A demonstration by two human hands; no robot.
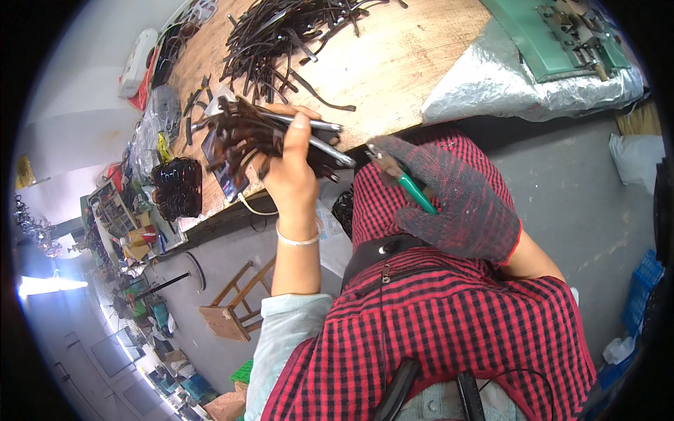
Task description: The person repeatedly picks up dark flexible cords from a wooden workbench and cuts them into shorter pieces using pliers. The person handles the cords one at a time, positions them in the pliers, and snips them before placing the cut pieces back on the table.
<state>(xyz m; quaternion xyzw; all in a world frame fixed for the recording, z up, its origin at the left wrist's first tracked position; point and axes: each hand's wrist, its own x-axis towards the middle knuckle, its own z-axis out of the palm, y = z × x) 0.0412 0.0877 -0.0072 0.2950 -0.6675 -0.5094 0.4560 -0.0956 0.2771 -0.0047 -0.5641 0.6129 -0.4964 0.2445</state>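
My bare left hand (295,163) grips a bundle of dark brown eyeglass temple arms (245,131) over the front edge of the wooden workbench (400,58). Several silvery ends stick out of the bundle to the right. My right hand (458,200), in a dark knitted glove with red flecks, holds green-handled pliers or cutters (413,189) above my lap. The tool's metal jaws point up and left, a short way from the silvery ends and apart from them. A large pile of dark temple arms (284,42) lies on the bench beyond my left hand.
Black-handled pliers (194,108), a phone (224,173) with a white cable, and a stack of dark eyeglass frames (178,187) lie at the left. A green metal machine (553,39) stands on silvery foil (489,79) at the right. A wooden stool (229,316) is on the floor.
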